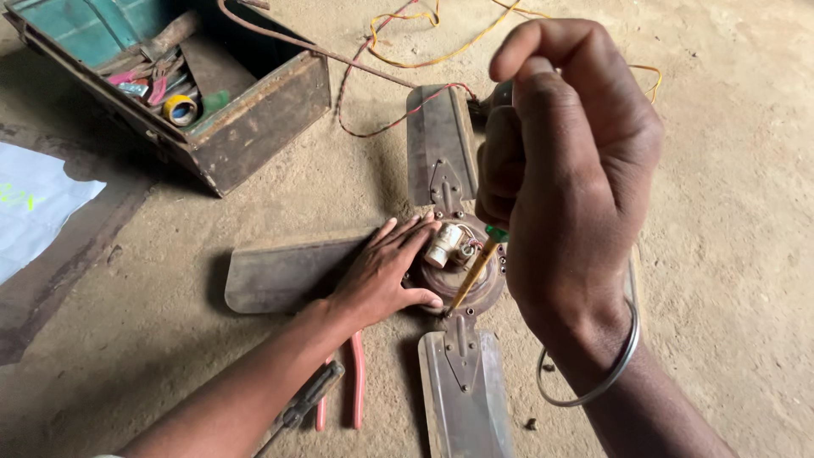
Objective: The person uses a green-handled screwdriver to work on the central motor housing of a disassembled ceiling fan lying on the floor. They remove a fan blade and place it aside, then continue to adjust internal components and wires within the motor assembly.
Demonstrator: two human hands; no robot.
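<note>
Far left on the dusty floor [729,212] lies a pale sheet [34,203], and behind it an open, rusted metal toolbox [254,119] holds a roll of yellow tape [180,108] and assorted tools. Nearer the middle, the left hand [381,271] lies flat and spread, fingers unclenched, pressing on the root of the left blade [280,276] where it meets the motor hub [466,271] of an old ceiling fan lying on the floor; it grips nothing, it only steadies. Below that forearm rest red-handled pliers [358,382] and a dark tool beside them. The hub sits at the centre with a small whitish capacitor [443,244] and fine wires on top, one blade [437,144] running up and another [465,390] running down. The right hand [564,170] is clenched around the green-and-yellow screwdriver [476,267], whose tip meets the lower rim of the hub near the lower blade's bracket. To work this well, I judge the shaft should stand more squarely over the fastener than its present slant, with firm downward pressure so the tip does not skid toward the left thumb close by. The flat palm should bear down hard enough that the fan cannot turn. Red and yellow wires [407,25] trail off behind; keeping the shaft clear of the hub's thin leads seems wise.
</note>
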